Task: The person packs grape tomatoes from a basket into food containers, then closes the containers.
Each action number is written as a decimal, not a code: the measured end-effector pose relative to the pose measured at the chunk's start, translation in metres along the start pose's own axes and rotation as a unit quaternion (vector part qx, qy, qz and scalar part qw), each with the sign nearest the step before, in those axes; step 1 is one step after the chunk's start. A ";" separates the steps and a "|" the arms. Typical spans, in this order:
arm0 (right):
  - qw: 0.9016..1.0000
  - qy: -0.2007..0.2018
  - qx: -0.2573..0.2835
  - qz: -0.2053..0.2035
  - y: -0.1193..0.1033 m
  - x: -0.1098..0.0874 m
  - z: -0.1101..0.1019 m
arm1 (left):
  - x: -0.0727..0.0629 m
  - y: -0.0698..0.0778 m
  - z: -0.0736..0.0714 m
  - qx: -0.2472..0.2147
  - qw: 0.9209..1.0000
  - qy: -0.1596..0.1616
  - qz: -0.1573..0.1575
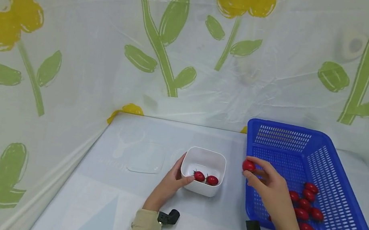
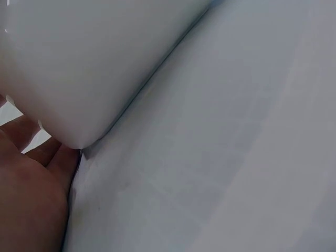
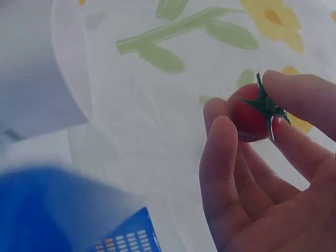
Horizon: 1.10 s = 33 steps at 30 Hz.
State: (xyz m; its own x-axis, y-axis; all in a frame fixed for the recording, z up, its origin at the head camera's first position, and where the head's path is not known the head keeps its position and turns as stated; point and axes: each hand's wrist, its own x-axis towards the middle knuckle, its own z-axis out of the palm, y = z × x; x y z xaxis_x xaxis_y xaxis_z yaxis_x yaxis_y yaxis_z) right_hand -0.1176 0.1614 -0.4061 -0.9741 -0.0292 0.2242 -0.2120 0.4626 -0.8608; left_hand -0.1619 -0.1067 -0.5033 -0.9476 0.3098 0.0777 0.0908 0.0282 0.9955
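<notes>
A small white square container [image 1: 200, 189] stands on the table with two red cherry tomatoes [image 1: 211, 180] lying in it. My left hand [image 1: 170, 182] grips its left side, the thumb at the front rim and the fingers around the outer wall. The left wrist view shows the container's lower side [image 2: 100, 68] close up. Over the left edge of a blue basket, my right hand [image 1: 275, 193] pinches a cherry tomato [image 1: 248, 165] between thumb and fingers. In the right wrist view that tomato [image 3: 249, 123] has a green stem cap.
The blue perforated basket [image 1: 350, 199] on the right holds several cherry tomatoes [image 1: 304, 204], gathered toward its near side. A clear, flat lid [image 1: 146, 158] lies left of the container. Behind the table hangs a white flowered sheet [image 1: 270, 84].
</notes>
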 end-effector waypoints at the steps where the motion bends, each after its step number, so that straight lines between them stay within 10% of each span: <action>1: 1.000 0.002 0.005 0.000 -0.001 0.002 0.003 | 0.000 0.000 0.000 0.001 1.000 0.001 -0.001; 20: 0.999 -0.009 0.036 0.037 0.001 0.002 0.041 | -0.007 -0.004 0.005 0.003 1.000 -0.007 -0.018; 33: 0.999 -0.031 0.026 -0.032 -0.001 0.014 0.081 | 0.007 -0.024 -0.003 0.001 1.000 0.004 0.008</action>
State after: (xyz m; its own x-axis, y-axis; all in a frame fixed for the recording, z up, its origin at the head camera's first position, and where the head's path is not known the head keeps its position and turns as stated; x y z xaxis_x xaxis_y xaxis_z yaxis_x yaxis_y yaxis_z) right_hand -0.1371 0.0893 -0.4394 -0.9611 -0.1130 0.2522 -0.2763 0.4115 -0.8685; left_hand -0.1715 -0.1082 -0.5269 -0.9484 0.3032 0.0934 0.1058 0.0249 0.9941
